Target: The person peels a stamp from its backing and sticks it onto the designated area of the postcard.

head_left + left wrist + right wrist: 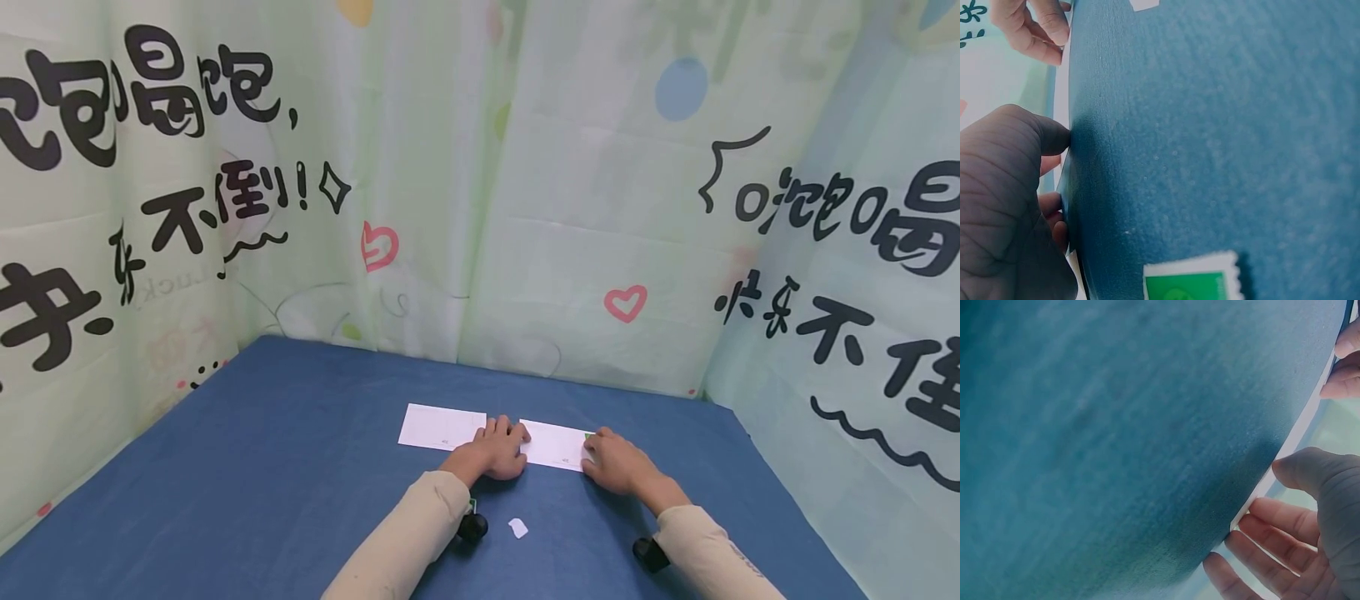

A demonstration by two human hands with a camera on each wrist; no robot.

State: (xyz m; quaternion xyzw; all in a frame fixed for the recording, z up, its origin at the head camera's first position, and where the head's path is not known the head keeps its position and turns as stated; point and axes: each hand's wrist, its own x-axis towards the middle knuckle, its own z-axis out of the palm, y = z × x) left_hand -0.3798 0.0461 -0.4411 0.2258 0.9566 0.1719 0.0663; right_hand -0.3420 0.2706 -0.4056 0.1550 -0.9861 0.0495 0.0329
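"So, where does the white sheet (pixel 553 445) lie?"

"Flat on the blue table (pixel 300 467), between the two hands. Its long axis runs crosswise, with the left hand (pixel 497 448) at one end and the right hand (pixel 618 462) at the other."

"Square to the person?"

"Slightly aslant: in the head view its right end sits a little nearer the person."

"Which hand is closer to the green patch (pixel 588 436)?"

"The right, clearly. The patch is at the sheet's far right corner; whether the fingertips touch it or stop just beside it, I can't tell."

"Is that hand pinching anything?"

"Not that I see. In the right wrist view its fingers are spread, thumb apart from them. The left rests with loosely parted fingers, a second white sheet (pixel 438 427) on its other side."

"So what matters?"

"That corner, I'd judge: right hand beside it, left hand placed to steady the opposite end."

"And the loose green stamp (pixel 1186 287)?"

"Beside the left wrist, apart from the sheet. A white scrap (pixel 518 527) lies between the forearms."
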